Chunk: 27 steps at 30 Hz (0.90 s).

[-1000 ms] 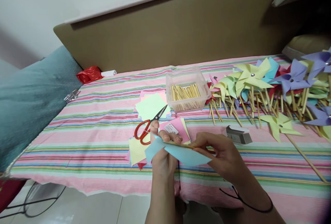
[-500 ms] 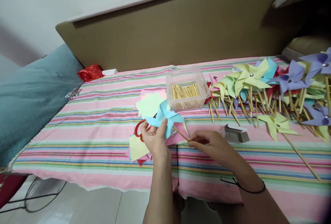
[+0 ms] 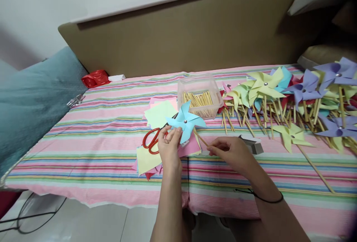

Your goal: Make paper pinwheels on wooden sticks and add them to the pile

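A blue paper pinwheel [image 3: 190, 120] with a silver pin at its centre is held up between my two hands. My left hand [image 3: 170, 145] pinches one of its lower blades between thumb and fingers. Its wooden stick [image 3: 201, 138] slants down to the right, and my right hand [image 3: 227, 152] grips the lower end. Behind my left hand lie scissors [image 3: 150, 140] with red handles, their blades partly covered by the pinwheel. Beneath are stacks of coloured paper: pale green [image 3: 161, 113], yellow [image 3: 147, 159] and pink [image 3: 192, 146].
A clear plastic box [image 3: 218, 102] of short sticks stands behind the pinwheel. Many finished pinwheels [image 3: 266, 84] are heaped at right, with one yellow pinwheel [image 3: 292, 136] lying in front. A small grey box [image 3: 254, 146] is beside my right hand. A red plastic bag [image 3: 95, 79] lies back left.
The blue pinwheel has turned to face me more, so its centre pin now shows. Both hands have shifted slightly, uncovering more of the scissors. The whole view has moved a little.
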### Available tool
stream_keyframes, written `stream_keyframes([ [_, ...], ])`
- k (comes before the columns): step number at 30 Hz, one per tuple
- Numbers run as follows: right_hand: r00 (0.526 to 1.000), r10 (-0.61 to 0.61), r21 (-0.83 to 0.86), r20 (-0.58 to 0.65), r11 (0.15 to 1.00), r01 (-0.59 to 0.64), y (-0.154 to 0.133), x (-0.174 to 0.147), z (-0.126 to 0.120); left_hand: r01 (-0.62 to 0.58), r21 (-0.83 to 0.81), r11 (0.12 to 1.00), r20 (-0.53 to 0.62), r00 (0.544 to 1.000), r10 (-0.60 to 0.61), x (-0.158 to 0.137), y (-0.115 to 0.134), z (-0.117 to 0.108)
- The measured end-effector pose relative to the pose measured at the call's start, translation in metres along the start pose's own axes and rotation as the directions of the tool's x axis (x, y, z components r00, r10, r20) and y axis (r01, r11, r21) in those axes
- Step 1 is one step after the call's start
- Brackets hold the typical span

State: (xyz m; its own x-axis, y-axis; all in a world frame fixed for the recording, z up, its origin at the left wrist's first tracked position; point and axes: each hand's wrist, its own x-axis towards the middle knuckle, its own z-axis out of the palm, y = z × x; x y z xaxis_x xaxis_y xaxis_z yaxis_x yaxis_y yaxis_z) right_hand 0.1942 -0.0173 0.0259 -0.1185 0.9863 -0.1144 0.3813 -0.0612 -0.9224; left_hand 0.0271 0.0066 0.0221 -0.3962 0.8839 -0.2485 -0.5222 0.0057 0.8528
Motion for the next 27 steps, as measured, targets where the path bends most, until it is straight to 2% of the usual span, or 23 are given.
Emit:
stream_keyframes([
  [3, 0.999, -0.014, -0.025, -0.035, 1.0, 0.013, -0.001, -0.002, -0.001, 0.003, 0.023, 1.0, 0.034, 0.999, -0.003, -0.001, 0.001, 0.002],
  [6, 0.998, -0.018, -0.042, -0.064, 0.999, 0.015, -0.001, -0.003, -0.002, -0.025, 0.062, 0.998, 0.015, 1.0, 0.024, -0.003, 0.001, 0.004],
  [14, 0.996, -0.054, -0.128, -0.068, 0.991, 0.045, 0.001, -0.004, -0.005, -0.11, 0.18, 0.977, 0.021, 0.994, 0.108, 0.001, -0.005, 0.008],
  [18, 0.994, -0.045, -0.017, -0.1, 0.999, 0.043, 0.005, -0.005, -0.013, -0.1, 0.204, 0.974, 0.071, 0.994, 0.088, -0.002, -0.003, 0.014],
  [21, 0.974, -0.028, 0.147, -0.226, 0.987, 0.063, 0.01, -0.006, -0.029, -0.084, 0.246, 0.966, 0.12, 0.991, 0.056, -0.005, -0.002, 0.019],
  [23, 0.923, 0.016, 0.222, -0.384, 0.972, 0.076, 0.015, -0.007, -0.046, -0.098, 0.284, 0.954, 0.155, 0.986, 0.055, -0.004, -0.002, 0.019],
  [24, 0.876, 0.041, 0.242, -0.48, 0.966, 0.088, 0.019, -0.008, -0.056, -0.101, 0.302, 0.948, 0.176, 0.983, 0.049, -0.003, -0.003, 0.019],
  [27, 0.67, 0.105, 0.253, -0.735, 0.959, 0.127, 0.035, -0.017, -0.089, -0.114, 0.343, 0.932, 0.227, 0.973, 0.036, 0.001, -0.004, 0.018],
])
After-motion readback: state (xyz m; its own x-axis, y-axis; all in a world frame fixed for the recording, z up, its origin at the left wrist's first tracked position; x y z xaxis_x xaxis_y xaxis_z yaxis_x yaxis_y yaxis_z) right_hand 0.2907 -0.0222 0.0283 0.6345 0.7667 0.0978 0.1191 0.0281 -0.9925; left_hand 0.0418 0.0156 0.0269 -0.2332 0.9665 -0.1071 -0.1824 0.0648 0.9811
